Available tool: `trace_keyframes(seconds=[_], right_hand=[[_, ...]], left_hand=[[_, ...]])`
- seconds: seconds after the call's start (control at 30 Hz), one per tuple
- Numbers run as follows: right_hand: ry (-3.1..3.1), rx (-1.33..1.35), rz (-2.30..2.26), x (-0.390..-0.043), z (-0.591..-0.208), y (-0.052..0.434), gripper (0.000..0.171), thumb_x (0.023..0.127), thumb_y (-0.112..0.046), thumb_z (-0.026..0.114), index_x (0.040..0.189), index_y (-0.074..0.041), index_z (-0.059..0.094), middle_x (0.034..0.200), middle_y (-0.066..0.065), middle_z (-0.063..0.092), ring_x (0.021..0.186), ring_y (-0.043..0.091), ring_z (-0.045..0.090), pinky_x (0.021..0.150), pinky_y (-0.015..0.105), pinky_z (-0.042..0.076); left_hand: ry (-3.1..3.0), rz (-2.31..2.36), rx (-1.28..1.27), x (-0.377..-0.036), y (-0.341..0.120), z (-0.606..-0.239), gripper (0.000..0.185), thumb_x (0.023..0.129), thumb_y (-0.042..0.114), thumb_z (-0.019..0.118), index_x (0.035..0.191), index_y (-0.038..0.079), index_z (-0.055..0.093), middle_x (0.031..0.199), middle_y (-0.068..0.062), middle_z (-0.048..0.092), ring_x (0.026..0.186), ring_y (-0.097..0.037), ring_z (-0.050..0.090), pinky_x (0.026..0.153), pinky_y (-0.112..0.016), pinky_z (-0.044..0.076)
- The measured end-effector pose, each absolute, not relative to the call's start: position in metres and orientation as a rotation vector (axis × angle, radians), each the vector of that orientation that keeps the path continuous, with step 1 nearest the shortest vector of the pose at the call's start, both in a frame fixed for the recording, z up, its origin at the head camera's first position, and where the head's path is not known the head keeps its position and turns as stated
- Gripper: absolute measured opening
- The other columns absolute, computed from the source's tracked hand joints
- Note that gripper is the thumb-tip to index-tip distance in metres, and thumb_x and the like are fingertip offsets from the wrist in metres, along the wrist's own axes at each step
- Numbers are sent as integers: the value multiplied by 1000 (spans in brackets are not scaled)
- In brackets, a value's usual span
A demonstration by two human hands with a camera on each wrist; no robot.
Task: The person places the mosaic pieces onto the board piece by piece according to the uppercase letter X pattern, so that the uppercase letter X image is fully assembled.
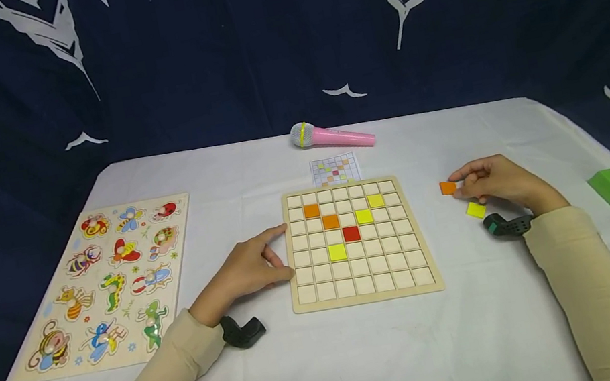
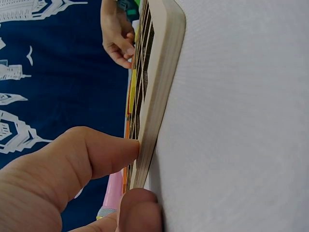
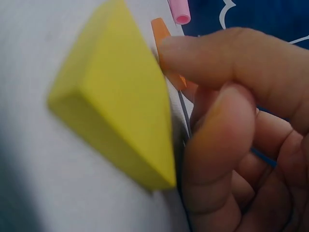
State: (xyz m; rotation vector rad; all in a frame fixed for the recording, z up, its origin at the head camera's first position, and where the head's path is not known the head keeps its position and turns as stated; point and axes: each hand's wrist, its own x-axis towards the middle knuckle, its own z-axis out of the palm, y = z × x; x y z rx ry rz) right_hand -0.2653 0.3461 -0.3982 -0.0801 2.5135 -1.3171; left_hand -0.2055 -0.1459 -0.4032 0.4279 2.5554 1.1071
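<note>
Lying flat, partly filled: a pale wooden grid board [image 1: 369, 297], with loose tiles to its right.

Divided into seven rows of seven cells and touched at its left edge by the left hand [image 1: 247, 270]. Bearing two orange tiles [image 1: 311, 210] in a diagonal step from upper left, two yellow tiles [image 1: 363, 216] in another from upper right, one red tile [image 1: 351, 234] at centre, one more yellow tile [image 1: 337, 253] diagonally below-left of it. Well apart from the board: a loose orange tile [image 1: 447, 188] at the right hand's [image 1: 496, 181] fingertips; near it, a loose yellow tile [image 1: 476, 210].
</note>
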Motion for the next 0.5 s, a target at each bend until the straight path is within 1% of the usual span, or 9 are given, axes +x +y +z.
trace_keyframes(seconds=[0.17,0.27,0.5], right_hand=[[2533,-98,-1290,-264,-397,344,48,97,-1,75,136,19,57,84,0,63,66,10,56,63,23,53],[2562,-104,-1245,-265,-396,343,46,96,-2,76,134,19,58,87,2,64,66,10,57,63,23,53],[2609,-136,-1141,-267,-393,342,41,97,-5,76,130,16,62,97,3,69,74,10,61,68,23,57]], left_hand=[[2557,1106,427,-206,-146,-403,87,85,16,84,162,3,48,88,-3,70,59,-13,64,63,-30,46],[2555,1106,426,-206,-146,-403,87,85,15,84,162,3,47,88,-3,70,59,-14,64,62,-30,46],[2556,1109,426,-206,-146,-404,87,85,14,85,162,3,47,87,-3,69,59,-14,63,61,-30,46]])
